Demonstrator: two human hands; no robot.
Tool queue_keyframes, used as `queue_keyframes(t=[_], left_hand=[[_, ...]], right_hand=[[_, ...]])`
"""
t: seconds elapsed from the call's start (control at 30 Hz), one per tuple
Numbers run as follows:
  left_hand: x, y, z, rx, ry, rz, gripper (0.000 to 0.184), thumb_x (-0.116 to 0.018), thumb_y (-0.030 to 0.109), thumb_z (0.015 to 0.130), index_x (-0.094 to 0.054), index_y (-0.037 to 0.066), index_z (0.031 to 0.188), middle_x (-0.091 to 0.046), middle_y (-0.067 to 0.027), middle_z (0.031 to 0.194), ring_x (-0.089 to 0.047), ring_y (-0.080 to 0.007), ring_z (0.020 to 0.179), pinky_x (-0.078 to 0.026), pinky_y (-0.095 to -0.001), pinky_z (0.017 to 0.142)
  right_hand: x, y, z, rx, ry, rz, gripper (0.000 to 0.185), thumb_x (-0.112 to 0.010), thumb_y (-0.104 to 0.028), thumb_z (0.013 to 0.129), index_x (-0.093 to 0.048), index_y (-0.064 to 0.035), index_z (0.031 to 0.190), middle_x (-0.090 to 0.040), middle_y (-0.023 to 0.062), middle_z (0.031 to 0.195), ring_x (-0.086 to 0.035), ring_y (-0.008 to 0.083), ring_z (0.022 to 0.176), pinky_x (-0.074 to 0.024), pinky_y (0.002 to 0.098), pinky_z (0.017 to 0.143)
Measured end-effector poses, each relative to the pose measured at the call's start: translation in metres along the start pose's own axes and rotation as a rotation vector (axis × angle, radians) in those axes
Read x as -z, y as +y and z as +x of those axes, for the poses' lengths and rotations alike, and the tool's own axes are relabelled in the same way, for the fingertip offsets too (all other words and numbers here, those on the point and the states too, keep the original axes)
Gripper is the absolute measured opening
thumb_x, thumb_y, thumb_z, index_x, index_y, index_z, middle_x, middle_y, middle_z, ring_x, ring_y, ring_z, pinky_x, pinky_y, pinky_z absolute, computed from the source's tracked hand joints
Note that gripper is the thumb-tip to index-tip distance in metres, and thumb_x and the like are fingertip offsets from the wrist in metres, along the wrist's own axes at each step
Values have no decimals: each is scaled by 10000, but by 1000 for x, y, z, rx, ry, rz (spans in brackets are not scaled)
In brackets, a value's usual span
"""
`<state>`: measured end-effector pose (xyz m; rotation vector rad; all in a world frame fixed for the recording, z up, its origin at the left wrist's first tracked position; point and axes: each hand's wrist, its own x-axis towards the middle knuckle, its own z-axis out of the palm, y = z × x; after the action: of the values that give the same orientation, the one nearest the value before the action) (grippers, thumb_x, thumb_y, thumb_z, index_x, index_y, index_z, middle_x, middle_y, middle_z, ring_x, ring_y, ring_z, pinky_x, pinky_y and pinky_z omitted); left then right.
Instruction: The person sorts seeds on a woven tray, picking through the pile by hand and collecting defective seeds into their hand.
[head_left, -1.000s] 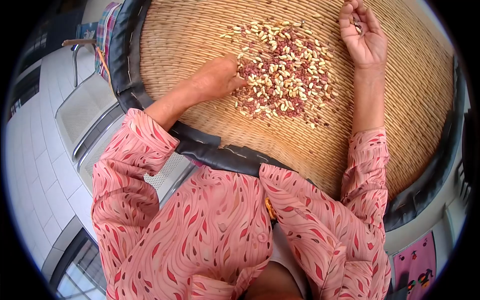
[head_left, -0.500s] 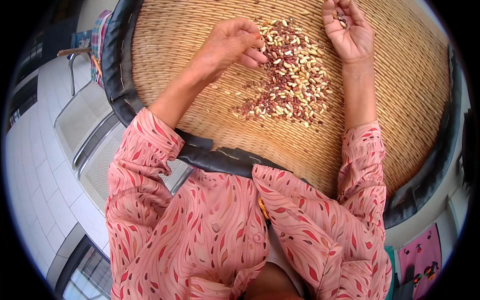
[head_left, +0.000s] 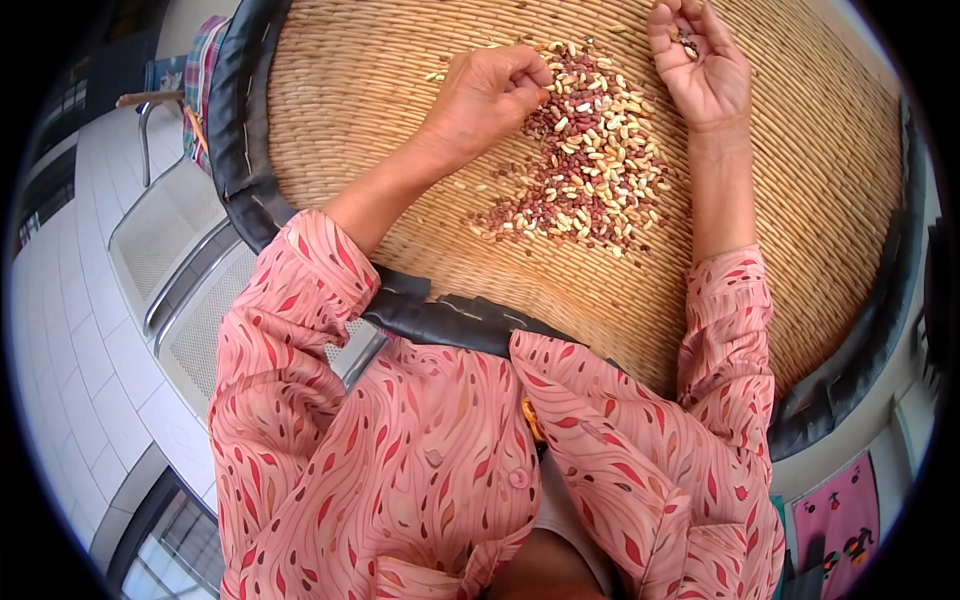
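Metal seats [head_left: 165, 228] near tray [head_left: 820, 200] of beans [head_left: 598, 160]

1. Here's the bean pile [head_left: 603, 150], pale cream and dark red mixed together, spread loose in a ragged patch on the woven tray [head_left: 810, 190].
2. And small dark pieces [head_left: 688, 45], clustered in the cupped right hand [head_left: 708, 82].

White rectangular tiles cover the floor [head_left: 90, 340] on the left, evenly lit. On it stand silver perforated-metal chair seats [head_left: 165, 220] in a row, with a curved metal armrest [head_left: 146, 145] at the far end. A pink-and-blue plaid fabric item [head_left: 203, 70] is just beside it. Near left is a dark-framed glass panel [head_left: 168, 550] with pale reflections; near right, a pink cloth with dark figures [head_left: 840, 520].
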<state>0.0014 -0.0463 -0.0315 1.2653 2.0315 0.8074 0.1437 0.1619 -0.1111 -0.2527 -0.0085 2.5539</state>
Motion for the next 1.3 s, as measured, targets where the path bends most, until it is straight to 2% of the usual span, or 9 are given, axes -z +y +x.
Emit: queue_keyframes(t=[0.17, 0.37, 0.47, 0.77, 0.87, 1.0, 1.13, 1.17, 1.3], left_hand=[[-14, 3, 2, -184, 64, 92, 132, -682, 26, 829, -691, 3, 959, -571, 18, 642, -539, -60, 628, -464, -233, 577], [-22, 4, 4, -213, 53, 203, 181, -704, 41, 796, -708, 57, 976, -546, -16, 583, -552, -144, 599, -444, -318, 570], [-24, 0, 5, -222, 63, 204, 161, -714, 61, 797, -709, 71, 957, -539, -15, 578, -546, -150, 596, -429, -327, 563], [-21, -1, 9, -161, 47, 160, 102, -706, 78, 832, -674, 31, 916, -587, -15, 663, -530, -83, 571, -421, -269, 511], [-10, -4, 11, -125, 96, 142, 79, -688, 66, 846, -665, 14, 901, -622, -4, 701, -548, -62, 598, -444, -236, 537], [4, -5, 0, -56, 30, 131, 35, -651, 24, 856, -668, 5, 881, -652, -11, 749, -573, -60, 656, -487, -232, 604], [2, -14, -16, -115, -124, 125, 91, -672, -10, 819, -675, -6, 909, -647, -30, 784, -600, -86, 676, -503, -249, 623], [-1, -14, -19, -126, -151, 104, 129, -682, -13, 806, -678, -10, 935, -641, -54, 786, -624, -118, 681, -510, -263, 627], [-11, -12, -23, -235, -107, 207, 171, -712, 29, 790, -677, 10, 957, -632, -82, 754, -644, -189, 676, -511, -309, 612]], right_hand=[[-1, 0, -1, 12, -5, -30, 241, -545, -132, 982, -637, 87, 1019, -664, 235, 1090, -672, 264, 949, -584, 368, 851], [-1, 1, 1, 36, 23, -19, 245, -549, -126, 979, -626, 99, 1037, -662, 240, 1088, -671, 262, 947, -583, 373, 865], [-2, 1, 1, 21, 3, -11, 250, -547, -126, 980, -627, 102, 1041, -661, 242, 1091, -671, 259, 950, -582, 372, 868], [-4, 2, 1, 38, -18, -21, 260, -545, -124, 979, -622, 117, 1037, -656, 247, 1102, -667, 259, 963, -577, 369, 879], [2, 1, 3, 50, 5, -24, 258, -548, -123, 976, -625, 117, 1031, -652, 250, 1110, -663, 263, 968, -577, 368, 876], [3, 1, 4, 60, 23, -30, 257, -550, -122, 973, -626, 117, 1027, -651, 252, 1110, -660, 267, 970, -577, 368, 868], [2, -1, 3, 38, 3, -29, 257, -549, -123, 974, -627, 116, 1027, -652, 251, 1105, -661, 265, 969, -577, 368, 872], [2, -1, 3, 40, 2, -30, 258, -547, -123, 976, -627, 116, 1027, -652, 251, 1106, -662, 265, 969, -577, 369, 874], [1, 0, 2, 43, 2, -27, 258, -541, -124, 979, -628, 114, 1027, -652, 251, 1107, -666, 266, 964, -576, 371, 878]])
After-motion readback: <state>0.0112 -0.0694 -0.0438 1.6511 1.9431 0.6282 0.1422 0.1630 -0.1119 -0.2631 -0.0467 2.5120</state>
